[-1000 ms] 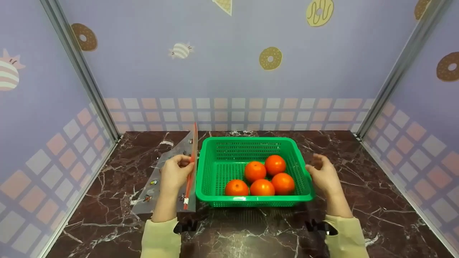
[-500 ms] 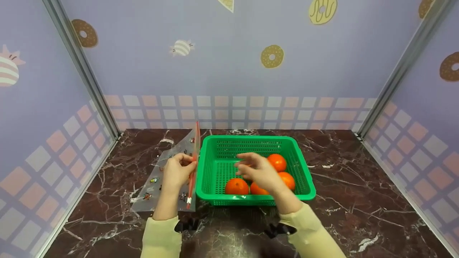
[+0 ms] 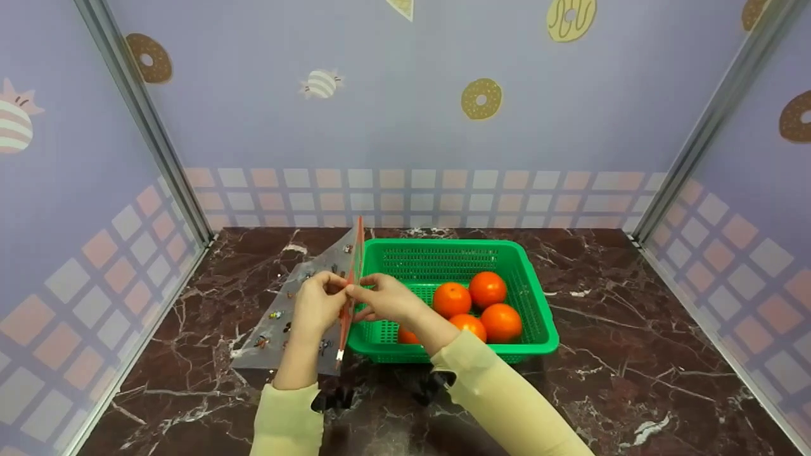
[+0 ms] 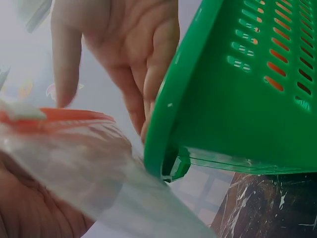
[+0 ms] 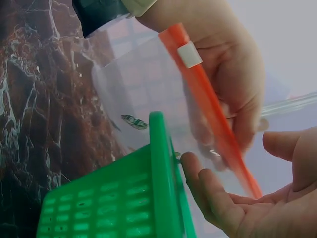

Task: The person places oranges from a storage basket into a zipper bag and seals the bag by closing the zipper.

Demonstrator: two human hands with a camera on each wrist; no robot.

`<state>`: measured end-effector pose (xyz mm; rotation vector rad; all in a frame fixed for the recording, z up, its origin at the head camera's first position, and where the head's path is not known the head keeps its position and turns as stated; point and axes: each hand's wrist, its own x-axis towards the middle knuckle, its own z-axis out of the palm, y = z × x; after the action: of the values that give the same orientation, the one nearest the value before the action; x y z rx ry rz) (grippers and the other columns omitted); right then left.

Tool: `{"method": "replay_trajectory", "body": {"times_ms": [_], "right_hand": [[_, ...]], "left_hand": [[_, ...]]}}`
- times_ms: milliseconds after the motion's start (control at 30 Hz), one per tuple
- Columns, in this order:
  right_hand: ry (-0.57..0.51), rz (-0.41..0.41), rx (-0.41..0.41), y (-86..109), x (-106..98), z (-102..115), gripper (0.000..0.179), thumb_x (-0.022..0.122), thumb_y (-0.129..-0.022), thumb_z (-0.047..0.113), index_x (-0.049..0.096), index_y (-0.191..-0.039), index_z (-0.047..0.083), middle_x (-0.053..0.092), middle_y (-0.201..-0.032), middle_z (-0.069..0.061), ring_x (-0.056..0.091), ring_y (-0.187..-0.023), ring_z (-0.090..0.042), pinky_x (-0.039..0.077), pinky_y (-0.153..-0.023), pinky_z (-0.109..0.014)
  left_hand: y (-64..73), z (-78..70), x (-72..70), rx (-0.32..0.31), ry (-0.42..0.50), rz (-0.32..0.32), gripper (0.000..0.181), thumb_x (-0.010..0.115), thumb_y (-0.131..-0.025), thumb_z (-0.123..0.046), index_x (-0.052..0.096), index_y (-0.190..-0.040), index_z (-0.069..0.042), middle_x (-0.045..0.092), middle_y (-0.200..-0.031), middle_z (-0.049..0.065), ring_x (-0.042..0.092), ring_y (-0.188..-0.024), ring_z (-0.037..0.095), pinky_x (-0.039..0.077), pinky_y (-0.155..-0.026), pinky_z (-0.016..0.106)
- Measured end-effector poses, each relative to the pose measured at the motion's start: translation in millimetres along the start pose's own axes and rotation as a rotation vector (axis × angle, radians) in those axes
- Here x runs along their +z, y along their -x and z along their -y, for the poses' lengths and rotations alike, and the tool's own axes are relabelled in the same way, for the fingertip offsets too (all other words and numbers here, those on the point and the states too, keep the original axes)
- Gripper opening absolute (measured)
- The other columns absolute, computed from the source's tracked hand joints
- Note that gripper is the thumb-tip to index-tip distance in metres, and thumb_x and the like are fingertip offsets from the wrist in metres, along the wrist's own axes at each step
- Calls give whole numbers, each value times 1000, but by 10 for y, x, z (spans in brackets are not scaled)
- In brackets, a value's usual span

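Note:
A clear zip bag (image 3: 317,263) with small printed figures stands tilted left of the green basket (image 3: 507,353). My left hand (image 3: 320,307) pinches its red zip edge (image 3: 346,329) between thumb and fingers. From the basket side, my right hand (image 3: 389,301) reaches to the same edge, its thumb tip close to the left fingertips. In the right wrist view, the right hand (image 5: 252,208) has thumb and fingers spread on either side of the zip edge (image 5: 213,109). A white slider (image 5: 189,54) sits near one end of the zip. Several oranges (image 3: 488,289) lie in the basket.
Dark marbled tabletop (image 3: 633,354) spreads around the basket. A patterned wall (image 3: 405,126) closes off the back, with side panels left and right. The basket's left rim lies right beside the bag, under my right hand.
My right hand has moved left from beyond the basket's right rim, across the oranges, to the bag's edge. My left hand keeps its pinch, and the bag's edge has shifted slightly right.

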<state>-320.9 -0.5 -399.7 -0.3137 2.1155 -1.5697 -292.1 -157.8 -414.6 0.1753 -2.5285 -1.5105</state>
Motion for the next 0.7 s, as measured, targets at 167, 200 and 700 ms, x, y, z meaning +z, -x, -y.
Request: {"method": "replay_trajectory", "body": {"times_ms": [167, 200, 700], "right_hand": [[-83, -14, 21, -104, 46, 17, 51, 54, -108, 27, 45, -149, -2, 66, -123, -17, 76, -95, -25, 62, -90, -38], [-92, -22, 24, -120, 47, 18, 46, 53, -109, 23, 48, -147, -2, 66, -119, -16, 77, -93, -24, 62, -89, -39], [122, -176, -35, -204, 15, 40, 21, 62, -104, 20, 69, -93, 5, 62, -68, -2, 60, -53, -9, 56, -56, -23]], "left_hand": [[21, -27, -13, 22, -32, -7, 13, 69, -97, -15, 71, -103, -4, 72, -90, 11, 64, -63, 13, 49, -54, 25], [29, -36, -15, 27, -49, -11, 13, 68, -97, -15, 71, -104, -4, 73, -93, 11, 67, -67, 15, 52, -56, 27], [127, -143, 14, 103, -292, 45, 38, 54, -100, -10, 60, -136, -1, 60, -77, 8, 48, -59, 17, 38, -55, 31]]}}
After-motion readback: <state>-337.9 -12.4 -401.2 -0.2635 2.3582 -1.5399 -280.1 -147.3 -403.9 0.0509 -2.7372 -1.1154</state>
